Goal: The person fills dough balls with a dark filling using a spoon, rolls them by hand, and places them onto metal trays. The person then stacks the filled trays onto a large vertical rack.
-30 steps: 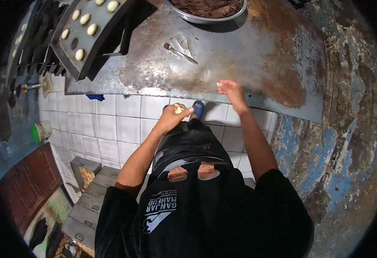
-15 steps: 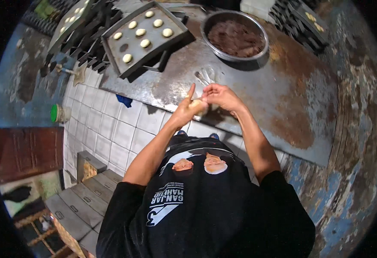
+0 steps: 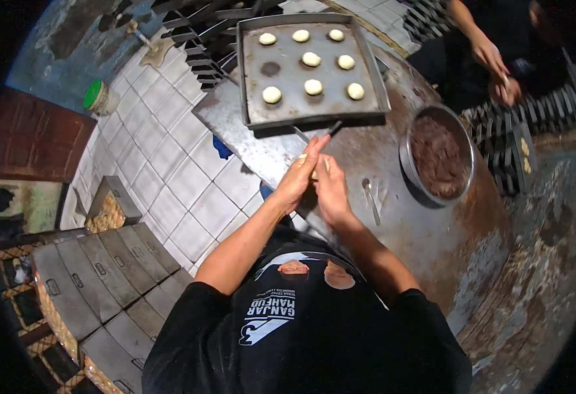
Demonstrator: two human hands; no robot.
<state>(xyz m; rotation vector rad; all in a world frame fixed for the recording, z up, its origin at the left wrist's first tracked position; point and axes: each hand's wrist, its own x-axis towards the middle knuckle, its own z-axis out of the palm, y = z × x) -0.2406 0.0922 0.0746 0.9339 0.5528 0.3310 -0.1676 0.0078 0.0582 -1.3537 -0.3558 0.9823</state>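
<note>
My left hand [image 3: 294, 180] and my right hand [image 3: 331, 189] are pressed together in front of the tray's near side, above the edge of the metal table [image 3: 399, 240]. Between the palms is a piece of pale dough [image 3: 314, 173], mostly hidden by my fingers. Just beyond my fingertips lies a square metal baking tray [image 3: 281, 119] with several round, pale dough balls [image 3: 313, 87] spaced apart on it. A metal spoon [image 3: 371, 202] rests on the table to the right of my right hand.
A metal bowl [image 3: 470, 164] of dark brown filling [image 3: 438, 154] stands on the right. Another person's hands [image 3: 498, 69] work at the far right near stacked dark trays [image 3: 498, 157]. Closed metal tins [image 3: 104, 269] are at lower left; a green-lidded tub [image 3: 101, 97] is farther back.
My view has swung right, bringing the other person in. My right hand has gone from fingertips at the dough to lying palm against my left hand, with the dough between.
</note>
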